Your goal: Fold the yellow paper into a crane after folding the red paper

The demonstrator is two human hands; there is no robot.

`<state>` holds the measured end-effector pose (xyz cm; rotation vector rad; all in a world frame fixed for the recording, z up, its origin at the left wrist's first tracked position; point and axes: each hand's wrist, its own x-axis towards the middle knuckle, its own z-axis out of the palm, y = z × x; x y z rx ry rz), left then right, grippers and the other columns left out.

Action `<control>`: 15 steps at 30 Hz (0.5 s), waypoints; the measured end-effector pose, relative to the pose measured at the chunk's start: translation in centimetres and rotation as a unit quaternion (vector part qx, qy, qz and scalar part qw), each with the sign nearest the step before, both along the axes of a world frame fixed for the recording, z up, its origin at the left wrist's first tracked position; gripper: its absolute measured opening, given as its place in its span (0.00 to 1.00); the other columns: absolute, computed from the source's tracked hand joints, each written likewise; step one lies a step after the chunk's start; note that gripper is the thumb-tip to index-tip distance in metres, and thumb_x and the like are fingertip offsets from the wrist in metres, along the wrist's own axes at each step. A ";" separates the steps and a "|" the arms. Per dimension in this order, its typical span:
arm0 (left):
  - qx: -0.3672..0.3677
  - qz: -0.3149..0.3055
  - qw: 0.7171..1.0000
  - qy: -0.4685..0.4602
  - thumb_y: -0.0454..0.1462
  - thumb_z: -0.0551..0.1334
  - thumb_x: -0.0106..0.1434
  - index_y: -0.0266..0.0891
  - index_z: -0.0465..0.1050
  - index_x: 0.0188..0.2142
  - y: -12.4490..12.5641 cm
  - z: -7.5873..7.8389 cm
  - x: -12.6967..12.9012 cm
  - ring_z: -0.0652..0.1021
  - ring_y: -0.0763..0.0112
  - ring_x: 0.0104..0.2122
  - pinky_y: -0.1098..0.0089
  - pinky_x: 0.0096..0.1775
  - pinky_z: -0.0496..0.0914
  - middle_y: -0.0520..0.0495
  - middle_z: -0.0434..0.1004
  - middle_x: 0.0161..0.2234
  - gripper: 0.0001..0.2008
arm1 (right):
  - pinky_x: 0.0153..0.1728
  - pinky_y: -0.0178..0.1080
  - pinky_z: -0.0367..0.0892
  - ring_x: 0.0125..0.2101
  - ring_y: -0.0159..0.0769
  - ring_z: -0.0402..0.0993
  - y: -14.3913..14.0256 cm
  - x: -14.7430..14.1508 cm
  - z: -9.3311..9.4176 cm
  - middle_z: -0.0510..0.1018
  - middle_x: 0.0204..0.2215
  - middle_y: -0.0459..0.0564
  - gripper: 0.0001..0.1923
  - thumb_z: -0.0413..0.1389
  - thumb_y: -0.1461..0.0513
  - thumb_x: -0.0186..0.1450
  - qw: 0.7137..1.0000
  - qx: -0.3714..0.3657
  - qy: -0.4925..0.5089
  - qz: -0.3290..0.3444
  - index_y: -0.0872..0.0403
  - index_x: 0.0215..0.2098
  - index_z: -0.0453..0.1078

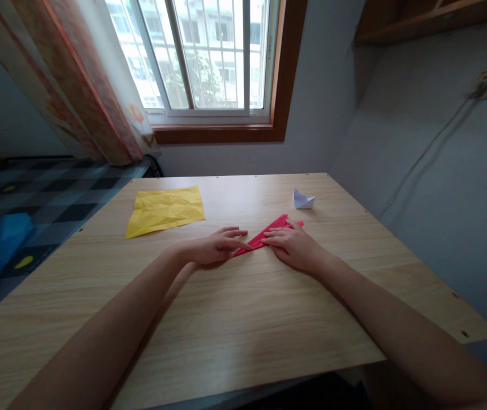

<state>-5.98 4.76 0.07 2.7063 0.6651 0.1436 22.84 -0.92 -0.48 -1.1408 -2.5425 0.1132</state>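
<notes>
A folded piece of red paper (264, 234) lies slantwise on the wooden table, long and narrow, with its pointed end toward the lower left. My left hand (215, 246) rests at that pointed end, fingers stretched and apart, a fingertip touching the paper. Over the wider right end, my right hand (294, 246) lies flat with its fingers extended across the folded layers. Part of the red paper is hidden under the right hand.
A creased yellow sheet (166, 209) lies at the back left of the table (226, 330). A small white paper boat (302, 199) stands at the back right. Left of the table, blue paper (0, 239) sits on a checked bed. A window (209, 57) is behind.
</notes>
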 end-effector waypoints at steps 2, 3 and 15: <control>-0.001 -0.001 1.000 0.001 0.29 0.57 0.65 0.57 0.69 0.60 0.1 0.0 -0.1 0.61 0.57 0.66 0.55 0.62 0.61 0.50 0.60 0.67 0.27 | 0.62 0.53 0.50 0.56 0.41 0.72 0.0 0.0 0.0 0.78 0.54 0.52 0.16 0.52 0.65 0.69 1.000 -0.002 0.000 0.000 0.48 0.52 0.75; -0.003 0.000 1.000 0.001 0.29 0.57 0.65 0.57 0.69 0.60 0.1 0.0 -0.2 0.61 0.57 0.66 0.55 0.62 0.61 0.50 0.60 0.67 0.28 | 0.62 0.54 0.50 0.56 0.41 0.71 0.0 0.0 0.0 0.78 0.54 0.52 0.16 0.53 0.65 0.68 1.000 -0.003 0.001 0.000 0.48 0.52 0.75; 0.049 0.130 0.984 -0.111 0.43 0.55 0.71 0.44 0.70 0.59 -2.0 -0.9 1.9 0.71 0.61 0.57 0.59 0.59 0.66 0.42 0.73 0.58 0.20 | 0.60 0.54 0.53 0.56 0.42 0.71 0.1 0.1 -0.3 0.77 0.54 0.53 0.16 0.52 0.64 0.69 1.000 -0.005 0.007 0.000 0.49 0.53 0.74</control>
